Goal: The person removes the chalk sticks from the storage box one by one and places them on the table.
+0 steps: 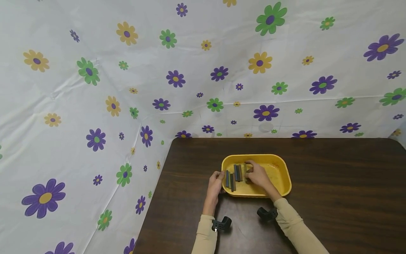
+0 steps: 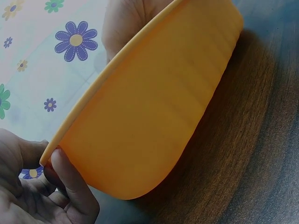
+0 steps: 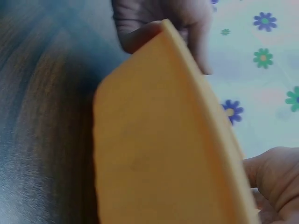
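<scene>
A yellow plastic tray (image 1: 279,181) stands on the table with several slim, dull-coloured sticks inside its left half. My left hand (image 1: 215,183) grips the tray's left rim, thumb on one side and fingers on the other; the left wrist view shows this hand (image 2: 60,186) at the rim's corner. Inside the tray, my right hand (image 1: 258,175) pinches an olive stick (image 1: 245,169) held upright in the head view. Just left of it lie a brown stick (image 1: 240,173) and a blue stick (image 1: 235,173), with another group nearer the left wall. In the right wrist view, the tray wall partly hides the right hand (image 3: 280,182).
The dark wooden table (image 1: 342,187) extends far to the right of the tray. A white flowered sheet (image 1: 196,88) hangs behind the table and along its left side. Black wrist cameras, one on the left (image 1: 222,224) and one on the right (image 1: 267,214), sit near the tray's front edge.
</scene>
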### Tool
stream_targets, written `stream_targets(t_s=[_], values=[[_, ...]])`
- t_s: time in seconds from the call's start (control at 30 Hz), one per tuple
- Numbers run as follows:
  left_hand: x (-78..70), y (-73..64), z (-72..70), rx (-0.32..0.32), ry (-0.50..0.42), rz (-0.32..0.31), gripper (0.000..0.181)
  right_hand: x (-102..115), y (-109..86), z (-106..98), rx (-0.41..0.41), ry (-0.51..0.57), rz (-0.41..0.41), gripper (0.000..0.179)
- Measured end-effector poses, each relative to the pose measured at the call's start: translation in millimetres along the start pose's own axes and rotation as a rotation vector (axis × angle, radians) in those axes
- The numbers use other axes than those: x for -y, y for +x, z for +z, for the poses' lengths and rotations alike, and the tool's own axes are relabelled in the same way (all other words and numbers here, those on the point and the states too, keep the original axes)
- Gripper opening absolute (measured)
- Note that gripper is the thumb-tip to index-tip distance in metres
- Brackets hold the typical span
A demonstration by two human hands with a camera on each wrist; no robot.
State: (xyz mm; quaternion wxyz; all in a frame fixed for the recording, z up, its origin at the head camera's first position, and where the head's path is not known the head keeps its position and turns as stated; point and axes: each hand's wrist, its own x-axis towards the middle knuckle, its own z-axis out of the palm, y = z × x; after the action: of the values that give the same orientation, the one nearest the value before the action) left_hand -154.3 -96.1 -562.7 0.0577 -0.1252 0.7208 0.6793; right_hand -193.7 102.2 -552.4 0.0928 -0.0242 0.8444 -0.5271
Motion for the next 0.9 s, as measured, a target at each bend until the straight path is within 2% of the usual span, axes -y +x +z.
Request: stream_targets(t_s=[0.23,0.53,0.9], values=[[0.2,0.4,0.3,-0.004,-0.009,-0.005,0.033,11,-11.6,-28,0.027,0.125,0.010,0.063],[-0.7,0.1,-0.4,0.003,-0.020,0.002,0.029,23,-24.6,-57,0.003,0.125,-0.028,0.063],[-0.4,-1.4,1.9,-0.024,-0.009,0.014,0.032,16,-38.4,-87,-0.042,0.108,-0.036,0.062]])
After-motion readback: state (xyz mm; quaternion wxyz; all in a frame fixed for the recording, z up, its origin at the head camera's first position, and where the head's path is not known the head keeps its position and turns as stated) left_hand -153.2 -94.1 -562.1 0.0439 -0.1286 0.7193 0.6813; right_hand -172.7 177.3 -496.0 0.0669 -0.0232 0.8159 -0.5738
